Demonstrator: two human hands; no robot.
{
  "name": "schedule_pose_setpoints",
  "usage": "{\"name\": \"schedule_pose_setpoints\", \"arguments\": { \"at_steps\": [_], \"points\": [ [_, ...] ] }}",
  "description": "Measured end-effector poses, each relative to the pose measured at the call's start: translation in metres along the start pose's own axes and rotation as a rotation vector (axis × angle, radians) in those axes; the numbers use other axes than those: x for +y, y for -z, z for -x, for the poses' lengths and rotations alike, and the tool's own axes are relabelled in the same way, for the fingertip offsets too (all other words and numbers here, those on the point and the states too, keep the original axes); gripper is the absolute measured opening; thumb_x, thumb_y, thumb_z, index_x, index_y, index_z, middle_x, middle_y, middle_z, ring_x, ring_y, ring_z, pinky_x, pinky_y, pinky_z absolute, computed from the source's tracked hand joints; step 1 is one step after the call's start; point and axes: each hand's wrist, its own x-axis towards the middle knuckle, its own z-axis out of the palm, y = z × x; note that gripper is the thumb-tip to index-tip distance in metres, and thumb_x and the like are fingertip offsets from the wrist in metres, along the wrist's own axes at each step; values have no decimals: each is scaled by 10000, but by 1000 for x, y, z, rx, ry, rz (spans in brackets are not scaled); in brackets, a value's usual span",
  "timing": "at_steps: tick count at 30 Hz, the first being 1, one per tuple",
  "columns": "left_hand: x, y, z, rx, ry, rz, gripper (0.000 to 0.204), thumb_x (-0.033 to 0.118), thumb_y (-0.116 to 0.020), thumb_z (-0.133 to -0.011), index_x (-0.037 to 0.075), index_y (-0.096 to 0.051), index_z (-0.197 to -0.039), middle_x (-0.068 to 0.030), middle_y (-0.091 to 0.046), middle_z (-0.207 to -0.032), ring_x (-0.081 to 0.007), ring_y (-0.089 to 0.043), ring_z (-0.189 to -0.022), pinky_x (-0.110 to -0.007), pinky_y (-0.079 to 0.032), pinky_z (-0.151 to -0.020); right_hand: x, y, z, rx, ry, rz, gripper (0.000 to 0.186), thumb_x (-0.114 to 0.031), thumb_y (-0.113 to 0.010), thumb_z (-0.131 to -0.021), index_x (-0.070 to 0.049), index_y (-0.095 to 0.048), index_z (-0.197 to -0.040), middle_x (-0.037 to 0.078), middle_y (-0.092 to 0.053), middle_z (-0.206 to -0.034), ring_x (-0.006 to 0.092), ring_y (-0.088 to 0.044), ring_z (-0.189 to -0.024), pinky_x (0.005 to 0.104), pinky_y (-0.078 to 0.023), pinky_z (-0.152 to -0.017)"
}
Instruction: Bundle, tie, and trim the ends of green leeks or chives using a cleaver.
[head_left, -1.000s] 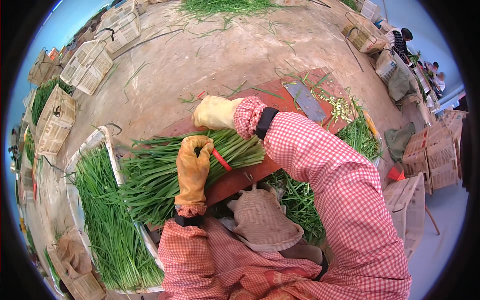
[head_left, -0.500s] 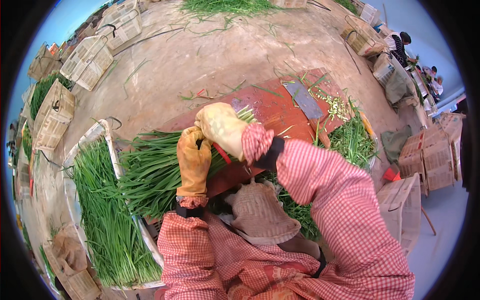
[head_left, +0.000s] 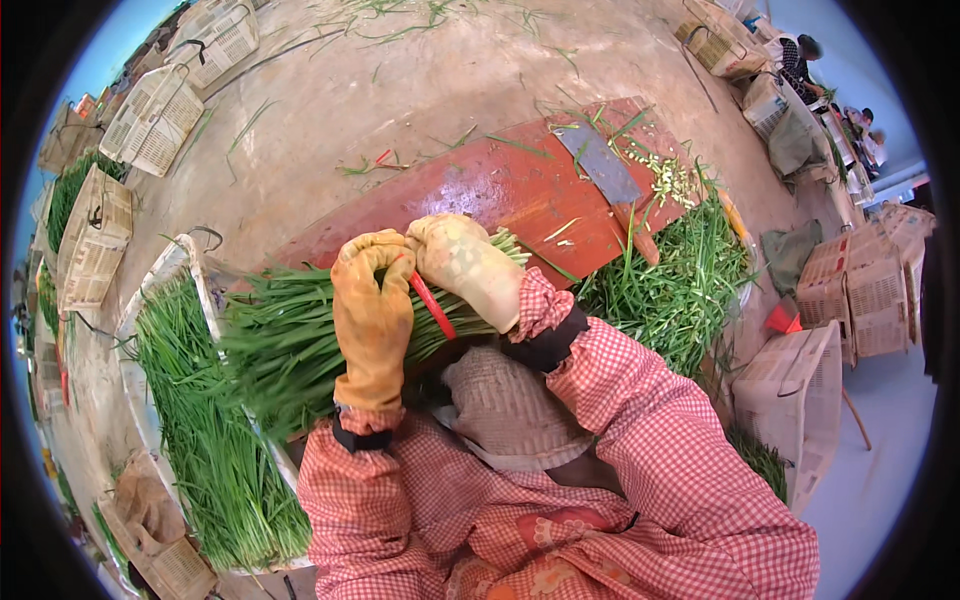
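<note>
Green bundle on the red board's near left corner we judged light, springy, bruisable, best held beside the red band the left hand pinched; the right hand's grip we couldn't tell.

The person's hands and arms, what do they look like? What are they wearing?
The left hand wears an orange-yellow glove. The right hand wears a paler, creamy-yellow glove with faint greyish patches. Both gloves cover the fingers. The left sleeve and right sleeve are baggy, with red-and-white checks and gathered cuffs. A black band circles each wrist.
</note>
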Motion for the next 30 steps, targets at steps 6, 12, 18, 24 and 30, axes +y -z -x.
{"name": "schedule_pose_setpoints", "arguments": {
  "at_steps": [6,12,18,24,30],
  "points": [
    [-38,-5,-16,-183,144,28,90,47,-658,-848,-20,-673,-906,-146,-702,-959,-286,-652,-923,-376,-507,-854,8,-19,-7,94,-153,-126,167,-245,-623,-878,-108,-719,-868,155,-690,-817,360,-667,-832,453,-533,-727],
    [-53,-18,-27,-384,380,-118,156,153,-651,-850,7,-666,-905,-219,-693,-923,-375,-663,-924,-426,-508,-819,37,-25,-13,21,150,124,153,-203,-623,-831,-75,-705,-848,183,-691,-843,361,-671,-892,428,-529,-782],
    [-69,-17,-37,-462,374,-171,196,224,-595,-892,43,-669,-892,-236,-680,-924,-393,-653,-946,-446,-500,-832,-12,-8,-20,-181,-124,360,151,-214,-665,-777,-103,-750,-721,152,-704,-720,305,-715,-737,408,-553,-668],
    [-69,-18,-21,-443,372,-108,218,253,-585,-911,51,-659,-948,-232,-678,-950,-401,-645,-965,-453,-493,-835,-14,-13,-9,-49,-268,271,106,-153,-625,-781,-126,-723,-809,110,-721,-802,257,-713,-780,383,-536,-622],
    [-59,-16,-18,-466,409,-150,211,230,-559,-923,30,-623,-931,-242,-671,-939,-429,-632,-951,-468,-486,-816,-33,1,6,-77,-197,407,152,-213,-606,-838,-179,-735,-765,46,-730,-759,201,-725,-787,383,-542,-654]
  ]
}}
